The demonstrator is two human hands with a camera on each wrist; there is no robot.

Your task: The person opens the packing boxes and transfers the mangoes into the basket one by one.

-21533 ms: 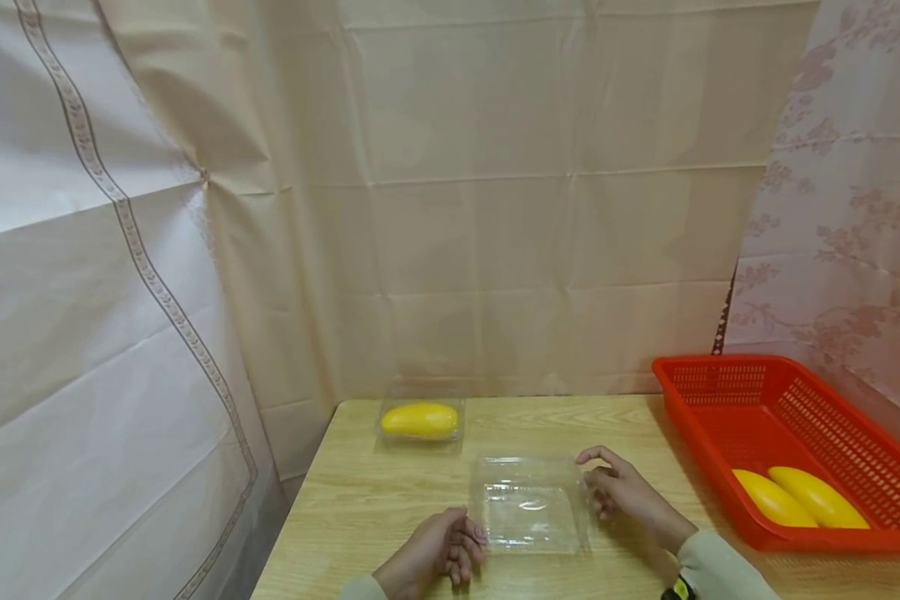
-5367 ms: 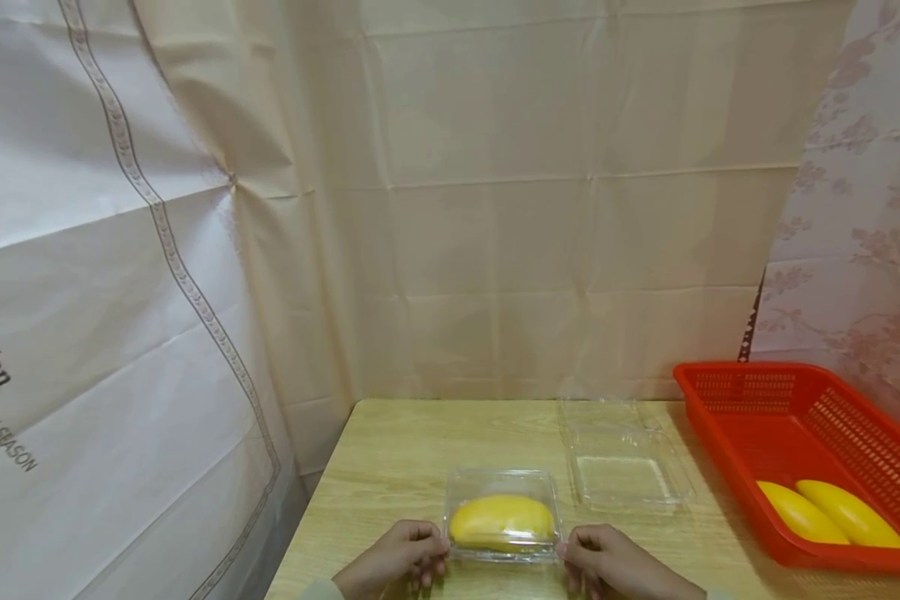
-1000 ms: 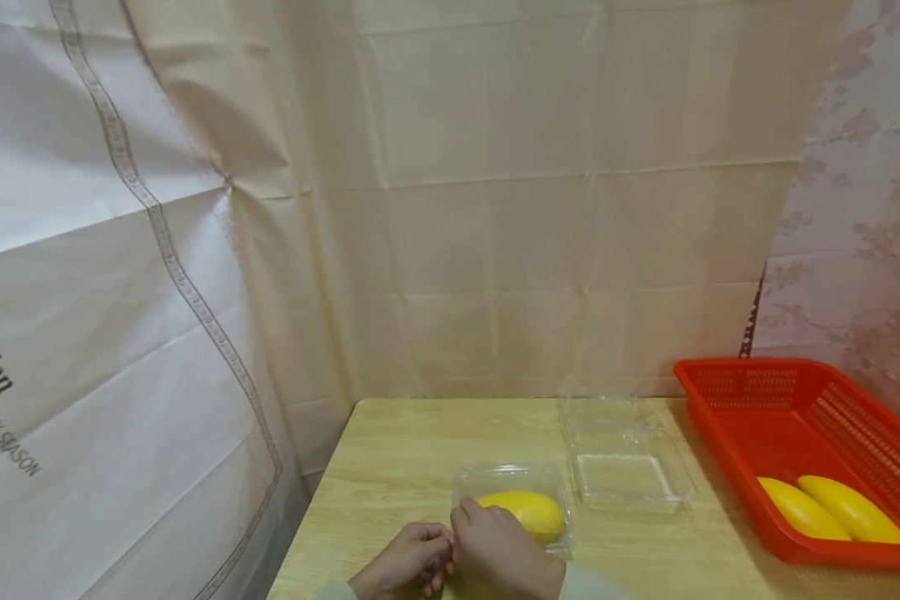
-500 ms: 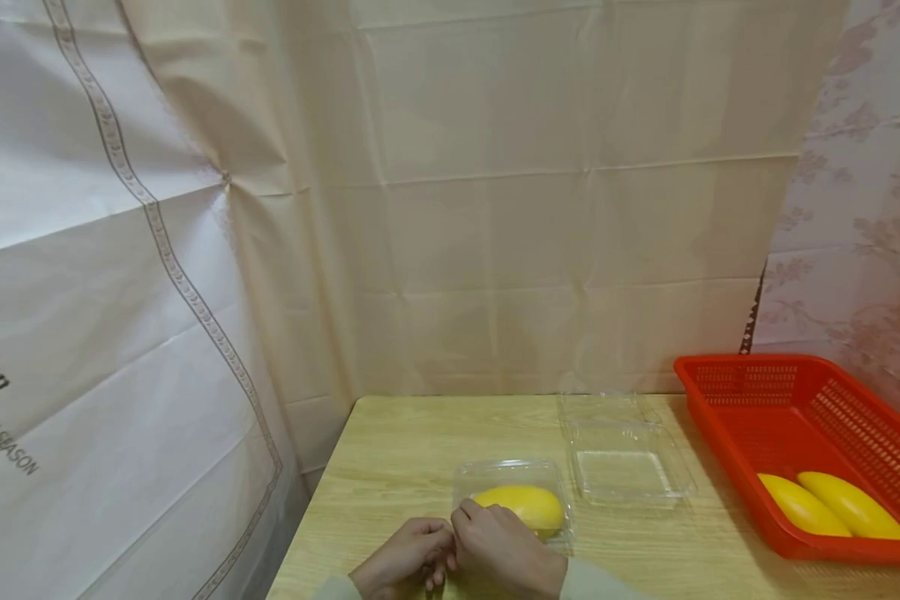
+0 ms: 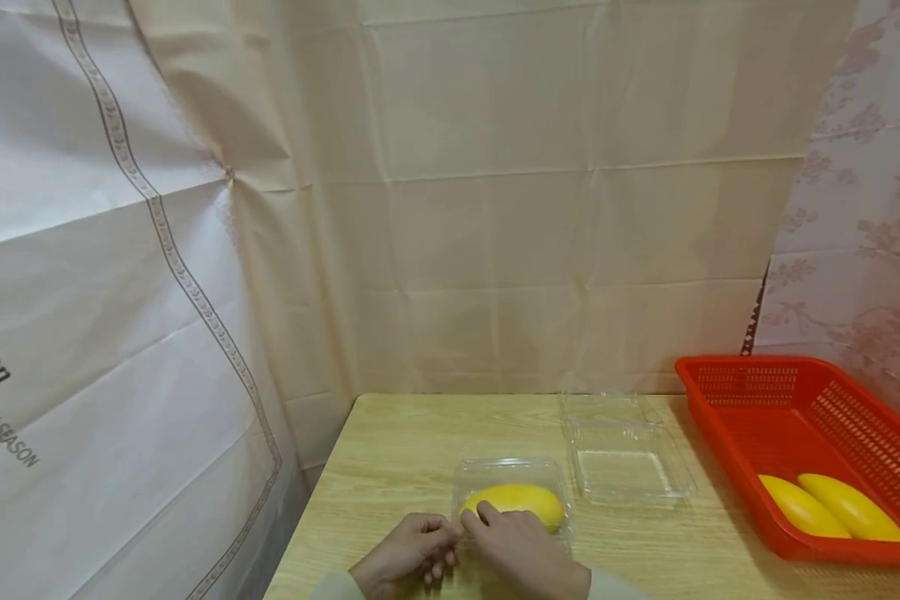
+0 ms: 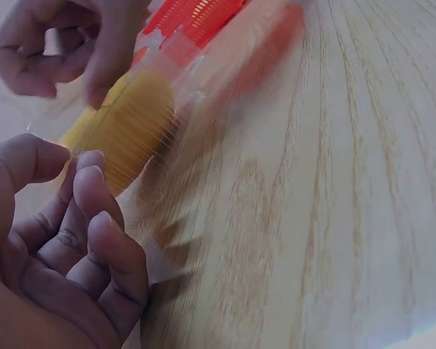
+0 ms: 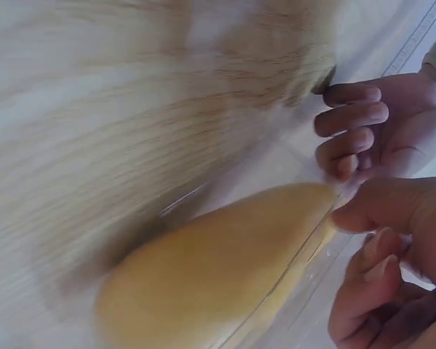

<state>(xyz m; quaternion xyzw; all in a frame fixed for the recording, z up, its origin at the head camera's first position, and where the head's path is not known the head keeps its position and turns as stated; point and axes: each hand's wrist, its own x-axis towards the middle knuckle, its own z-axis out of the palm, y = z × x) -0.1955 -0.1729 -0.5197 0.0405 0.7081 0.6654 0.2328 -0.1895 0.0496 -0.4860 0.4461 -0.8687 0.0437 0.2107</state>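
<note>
A clear plastic clamshell box (image 5: 512, 468) with a yellow mango (image 5: 521, 498) inside stands near the front of the table, its lid down over the fruit. At the box's near left corner, my left hand (image 5: 412, 550) pinches the rim between thumb and fingertip, as the left wrist view shows. My right hand (image 5: 523, 550) is over the near edge, hiding part of the box and mango. In the right wrist view the right thumb (image 7: 356, 211) touches the rim, while the other fingers are loosely bent and grip nothing visible.
A second clear clamshell box (image 5: 622, 471), with its lid raised and nothing inside, stands at the back right. Beside it is a red plastic basket (image 5: 783, 421) holding two yellow mangoes (image 5: 832, 507). Cloth curtains (image 5: 495, 250) hang behind and on both sides of the wooden table (image 5: 390, 450).
Over the last second my right hand has shifted slightly right from the near left corner, opening a small gap from the left hand. Earlier, the mango box stood at the back left.
</note>
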